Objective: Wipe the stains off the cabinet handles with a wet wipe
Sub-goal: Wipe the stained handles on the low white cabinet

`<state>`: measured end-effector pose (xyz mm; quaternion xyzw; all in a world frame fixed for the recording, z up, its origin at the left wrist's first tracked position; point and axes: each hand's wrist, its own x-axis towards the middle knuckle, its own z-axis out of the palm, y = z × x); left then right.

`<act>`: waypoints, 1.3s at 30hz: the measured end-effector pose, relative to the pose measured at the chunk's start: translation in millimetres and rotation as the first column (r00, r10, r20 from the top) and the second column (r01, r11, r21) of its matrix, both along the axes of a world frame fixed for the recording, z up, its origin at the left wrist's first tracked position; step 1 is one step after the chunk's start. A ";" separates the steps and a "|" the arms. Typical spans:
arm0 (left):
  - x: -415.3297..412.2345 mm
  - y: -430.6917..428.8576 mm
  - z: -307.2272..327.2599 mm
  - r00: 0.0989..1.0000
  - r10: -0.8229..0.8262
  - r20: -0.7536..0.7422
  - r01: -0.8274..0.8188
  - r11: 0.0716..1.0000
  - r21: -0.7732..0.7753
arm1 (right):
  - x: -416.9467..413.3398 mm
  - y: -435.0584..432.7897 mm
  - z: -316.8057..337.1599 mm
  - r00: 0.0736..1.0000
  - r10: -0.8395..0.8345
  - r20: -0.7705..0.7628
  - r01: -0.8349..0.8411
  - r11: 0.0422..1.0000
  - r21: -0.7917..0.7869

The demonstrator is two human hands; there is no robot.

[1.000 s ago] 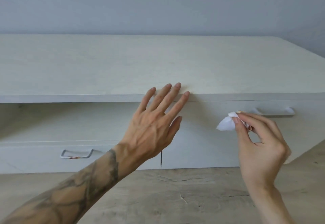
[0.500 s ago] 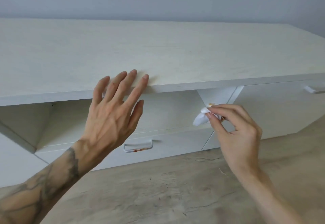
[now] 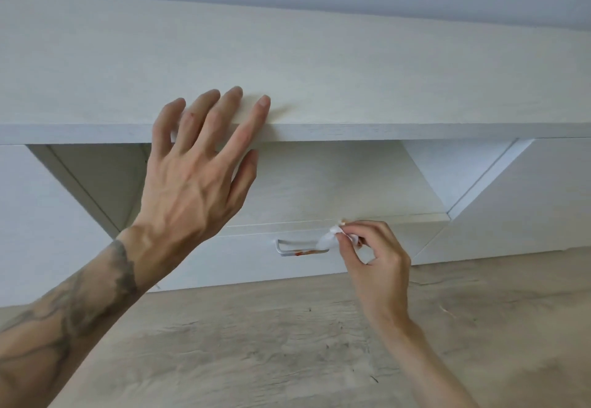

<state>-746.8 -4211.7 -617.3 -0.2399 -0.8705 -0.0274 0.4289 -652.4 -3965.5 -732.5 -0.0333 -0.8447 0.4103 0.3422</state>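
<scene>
A silver drawer handle [image 3: 289, 247] with reddish-orange stains along its lower bar sits on the low drawer front of a pale wooden cabinet [image 3: 351, 71]. My right hand [image 3: 374, 260] pinches a small white wet wipe [image 3: 327, 240], and the wipe touches the right end of that handle. My left hand [image 3: 195, 177] is spread open with its fingertips resting on the front edge of the cabinet top, above and left of the handle.
An open recess [image 3: 319, 180] lies under the cabinet top, above the drawer. White cabinet fronts [image 3: 518, 203] flank it on both sides. Light wood-grain floor [image 3: 287, 343] stretches in front of the cabinet.
My view has shifted left and closer to the stained handle. My right hand has moved down and left with the wipe until it meets the handle's right end. My left hand stays on the cabinet edge.
</scene>
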 end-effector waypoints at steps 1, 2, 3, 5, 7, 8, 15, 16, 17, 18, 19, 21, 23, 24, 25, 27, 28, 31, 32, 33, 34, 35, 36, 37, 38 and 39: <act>-2.3 -1.1 -2.8 1.000 0.008 -0.018 -0.008 1.000 -0.005 | 1.3 -0.6 -10.7 0.999 0.010 0.032 -0.009 1.000 -0.024; -4.7 0.0 -5.3 0.999 0.016 -0.034 -0.016 1.000 -0.009 | 1.8 -1.6 -20.9 0.998 0.015 0.062 -0.013 0.999 -0.036; -7.6 1.9 -7.3 0.999 0.024 -0.047 -0.024 1.000 -0.007 | 1.3 -3.5 -29.9 0.996 0.017 0.082 -0.014 0.999 -0.036; -11.4 4.4 -10.7 0.997 0.029 -0.070 -0.030 1.000 -0.005 | -2.3 -9.2 -43.6 0.994 0.019 0.104 -0.017 1.000 -0.026; -13.7 0.6 -11.0 0.996 0.012 -0.083 -0.013 1.000 -0.016 | -7.1 -15.0 -52.1 0.995 0.017 0.103 -0.015 1.000 -0.021; -14.7 -2.7 -10.9 0.996 -0.004 -0.085 0.003 1.000 -0.023 | -8.7 -16.9 -55.4 0.996 0.015 0.092 -0.014 1.000 -0.013; -33.4 -16.7 -29.2 0.998 -0.062 0.027 0.061 0.997 0.050 | -10.5 -19.0 -68.8 1.000 0.014 0.008 -0.014 0.997 0.075; -36.2 -16.5 -30.9 0.995 -0.071 0.064 0.067 0.996 0.064 | -11.9 -17.6 -70.0 1.000 0.015 -0.002 -0.015 0.997 0.072; -36.9 -15.5 -30.4 0.994 -0.091 0.063 0.087 0.994 0.069 | -13.0 -15.5 -72.2 1.000 0.010 -0.010 -0.010 0.997 0.071; -36.4 -14.6 -29.0 0.993 -0.115 0.036 0.112 0.991 0.067 | -13.7 -14.2 -75.0 1.000 0.000 -0.017 0.001 0.998 0.067; -35.0 -13.3 -27.7 0.993 -0.121 -0.003 0.121 0.991 0.055 | -13.7 -13.7 -77.8 1.000 -0.014 -0.025 0.016 0.998 0.059; -32.3 -11.4 -26.7 0.993 -0.096 -0.074 0.099 0.994 0.039 | -13.8 -18.1 -81.6 0.999 -0.035 -0.041 0.036 0.998 0.043; -33.1 -10.0 -27.5 0.990 -0.074 -0.121 0.080 0.996 0.042 | -15.2 -29.6 -81.6 0.998 -0.006 -0.064 0.010 0.998 0.063; -34.3 -9.4 -27.8 0.988 -0.068 -0.141 0.075 0.996 0.044 | -16.0 -34.9 -81.2 0.997 0.033 -0.073 -0.026 0.995 0.094; -34.7 -8.9 -27.8 0.985 -0.065 -0.161 0.073 0.996 0.046 | -15.6 -37.0 -81.3 0.995 0.070 -0.076 -0.061 0.990 0.125; -35.8 -8.4 -27.6 0.980 -0.056 -0.191 0.066 0.997 0.049 | -15.0 -30.1 -82.1 0.993 0.085 -0.080 -0.073 0.988 0.138; -35.8 -7.9 -28.1 0.978 -0.054 -0.203 0.065 0.997 0.050 | -13.6 -24.0 -82.6 0.995 0.056 -0.088 -0.045 0.992 0.118; -34.7 -5.8 -28.0 0.970 -0.050 -0.239 0.064 0.997 0.051 | -12.5 -21.3 -83.8 0.994 -0.021 -0.110 0.030 0.996 0.080; -34.6 -5.2 -27.5 0.968 -0.052 -0.247 0.067 0.996 0.051 | -13.7 -27.5 -84.3 0.994 -0.013 -0.112 0.023 0.996 0.083; -35.0 -5.3 -26.9 0.966 -0.053 -0.254 0.068 0.996 0.049 | -14.6 -34.8 -84.8 0.994 0.010 -0.113 0.000 0.996 0.086; -35.3 -5.5 -26.1 0.964 -0.052 -0.260 0.066 0.997 0.045 | -15.9 -39.5 -85.3 0.993 0.037 -0.113 -0.027 0.995 0.091; -35.7 -5.6 -25.6 0.963 -0.050 -0.265 0.063 0.997 0.041 | -16.4 -39.5 -85.4 0.992 0.060 -0.108 -0.049 0.994 0.099; -35.4 -5.3 -25.5 0.963 -0.045 -0.267 0.058 0.998 0.040 | -16.2 -35.0 -85.3 0.992 0.071 -0.104 -0.060 0.992 0.108; -35.2 -4.7 -25.9 0.962 -0.039 -0.270 0.053 0.998 0.042 | -15.6 -28.4 -85.4 0.992 0.067 -0.104 -0.055 0.992 0.114; -34.9 -4.4 -26.1 0.961 -0.033 -0.273 0.047 0.998 0.045 | -14.6 -23.0 -85.4 0.993 0.049 -0.107 -0.037 0.993 0.109; -34.9 -3.9 -26.5 0.960 -0.029 -0.277 0.044 0.998 0.048 | -14.2 -21.4 -84.9 0.994 0.026 -0.108 -0.015 0.995 0.099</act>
